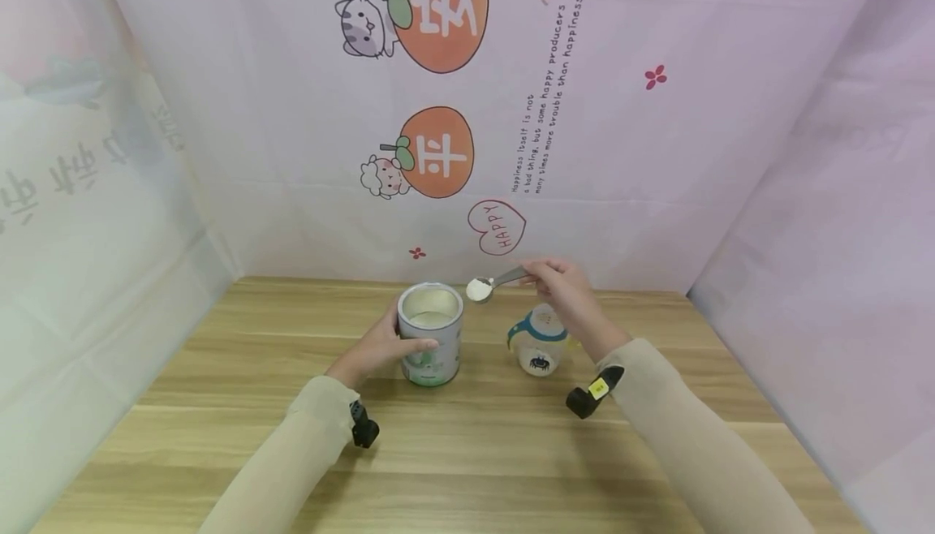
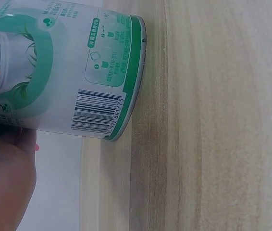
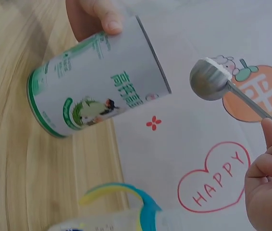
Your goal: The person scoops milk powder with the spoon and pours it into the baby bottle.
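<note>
My left hand (image 1: 381,347) grips the side of an open milk powder can (image 1: 445,347), thumb across its front. The can stands upright on the table, white with green trim, pale powder (image 1: 431,320) inside. My right hand (image 1: 566,286) pinches the handle of a metal measuring spoon (image 1: 506,277), its round bowl heaped with white powder (image 1: 478,289). The bowl hangs just right of the can's rim and above it. Below my right hand, a clear baby bottle (image 1: 539,351) with a blue collar and curved handles stands open-topped; the right wrist view catches its blue-and-yellow handle (image 3: 148,204).
The wood-grain table (image 1: 467,469) ends at the back against a printed white cloth (image 1: 621,217) with orange fruit and a red heart. More cloth hangs along the left side (image 1: 88,217) and right side (image 1: 840,250).
</note>
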A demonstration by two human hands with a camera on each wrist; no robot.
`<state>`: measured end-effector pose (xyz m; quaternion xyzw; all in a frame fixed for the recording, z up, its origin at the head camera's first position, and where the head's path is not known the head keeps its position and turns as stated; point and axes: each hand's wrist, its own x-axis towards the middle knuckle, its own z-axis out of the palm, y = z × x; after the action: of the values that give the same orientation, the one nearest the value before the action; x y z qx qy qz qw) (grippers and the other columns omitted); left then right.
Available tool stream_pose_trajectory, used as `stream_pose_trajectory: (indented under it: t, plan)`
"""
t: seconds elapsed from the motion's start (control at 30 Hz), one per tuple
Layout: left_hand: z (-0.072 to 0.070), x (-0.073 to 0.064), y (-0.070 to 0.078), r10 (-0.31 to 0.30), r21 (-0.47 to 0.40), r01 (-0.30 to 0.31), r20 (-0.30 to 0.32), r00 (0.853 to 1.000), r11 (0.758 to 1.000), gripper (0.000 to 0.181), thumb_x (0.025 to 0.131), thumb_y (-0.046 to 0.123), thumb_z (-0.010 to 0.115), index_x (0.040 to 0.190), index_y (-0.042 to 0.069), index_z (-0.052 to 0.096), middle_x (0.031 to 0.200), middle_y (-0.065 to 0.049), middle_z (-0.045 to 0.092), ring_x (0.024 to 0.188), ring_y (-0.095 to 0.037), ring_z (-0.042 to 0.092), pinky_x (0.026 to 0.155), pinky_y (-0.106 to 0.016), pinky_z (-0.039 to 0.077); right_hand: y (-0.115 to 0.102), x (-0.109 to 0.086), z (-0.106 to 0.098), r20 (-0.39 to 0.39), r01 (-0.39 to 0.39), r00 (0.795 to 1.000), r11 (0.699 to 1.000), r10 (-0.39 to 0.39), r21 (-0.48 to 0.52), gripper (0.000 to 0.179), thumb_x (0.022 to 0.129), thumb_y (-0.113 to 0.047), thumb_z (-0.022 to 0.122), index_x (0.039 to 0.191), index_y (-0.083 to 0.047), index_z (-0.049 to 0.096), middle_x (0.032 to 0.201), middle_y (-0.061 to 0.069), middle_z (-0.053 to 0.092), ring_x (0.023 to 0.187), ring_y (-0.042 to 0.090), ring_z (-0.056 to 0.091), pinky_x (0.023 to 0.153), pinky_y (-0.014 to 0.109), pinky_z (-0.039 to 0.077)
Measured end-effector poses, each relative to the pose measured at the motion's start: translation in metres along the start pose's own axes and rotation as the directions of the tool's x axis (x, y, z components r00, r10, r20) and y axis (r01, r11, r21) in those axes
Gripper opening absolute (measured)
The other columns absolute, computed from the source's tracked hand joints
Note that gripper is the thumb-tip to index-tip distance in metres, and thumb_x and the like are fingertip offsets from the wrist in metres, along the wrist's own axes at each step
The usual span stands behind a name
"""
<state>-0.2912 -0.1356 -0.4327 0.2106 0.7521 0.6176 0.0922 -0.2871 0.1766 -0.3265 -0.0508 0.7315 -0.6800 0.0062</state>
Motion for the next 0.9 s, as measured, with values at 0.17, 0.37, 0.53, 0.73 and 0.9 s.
stream_pose_trajectory:
  t: [0.17,0.37,0.53,0.73,0.9]
  plan:
    - [0.0,0.0,0.0,-0.002,-0.002,0.002,-0.001,1.0,1.0,0.097,0.082,0.028,0.085,0.156,0.033,0.022,0.15,-0.012,0.042,0.139,-0.035,0.038,0.112,-0.063,0.027,0.001,-0.003,-0.014,-0.022,-0.015,1.0,0.999,0.016,0.039,0.013,0.099,-0.021,0.063,0.096,-0.01,0.07,0.078,-0.006,0.064,0.063,0.006,0.04,0.058,0.016,0.034]
    - [0.0,0.0,0.0,0.001,-0.003,-0.001,0.002,1.0,1.0,0.095,0.083,0.028,0.085,0.155,0.034,0.022,0.151,-0.012,0.042,0.14,-0.035,0.037,0.112,-0.064,0.025,0.006,-0.006,-0.03,-0.011,0.004,1.0,0.998,-0.003,0.056,0.016,0.101,-0.019,0.061,0.09,-0.012,0.07,0.074,-0.007,0.064,0.057,0.005,0.035,0.053,0.016,0.029]
    - [0.0,0.0,0.0,0.003,-0.007,-0.003,0.005,1.0,1.0,0.095,0.084,0.026,0.084,0.155,0.035,0.022,0.15,-0.012,0.042,0.14,-0.035,0.038,0.112,-0.063,0.025,0.008,-0.01,-0.043,-0.016,0.016,1.0,0.998,-0.015,0.054,0.015,0.102,-0.019,0.06,0.091,-0.013,0.069,0.074,-0.008,0.062,0.06,0.005,0.035,0.055,0.016,0.03]
    - [0.0,0.0,0.0,0.003,-0.01,-0.003,0.007,1.0,1.0,0.095,0.083,0.026,0.085,0.155,0.035,0.023,0.15,-0.012,0.042,0.139,-0.034,0.038,0.112,-0.063,0.026,0.011,-0.012,-0.059,-0.05,-0.012,0.999,0.998,0.015,0.063,0.013,0.101,-0.021,0.062,0.093,-0.013,0.069,0.075,-0.009,0.063,0.063,0.006,0.037,0.057,0.016,0.033]
    - [-0.001,-0.001,-0.001,-0.006,-0.003,0.006,0.003,1.0,1.0,0.096,0.083,0.028,0.085,0.155,0.036,0.022,0.15,-0.011,0.042,0.139,-0.033,0.038,0.112,-0.063,0.025,0.014,-0.016,-0.07,-0.077,-0.013,0.997,0.994,0.022,0.107,0.011,0.1,-0.019,0.064,0.094,-0.012,0.071,0.078,-0.007,0.066,0.064,0.005,0.039,0.056,0.015,0.034]
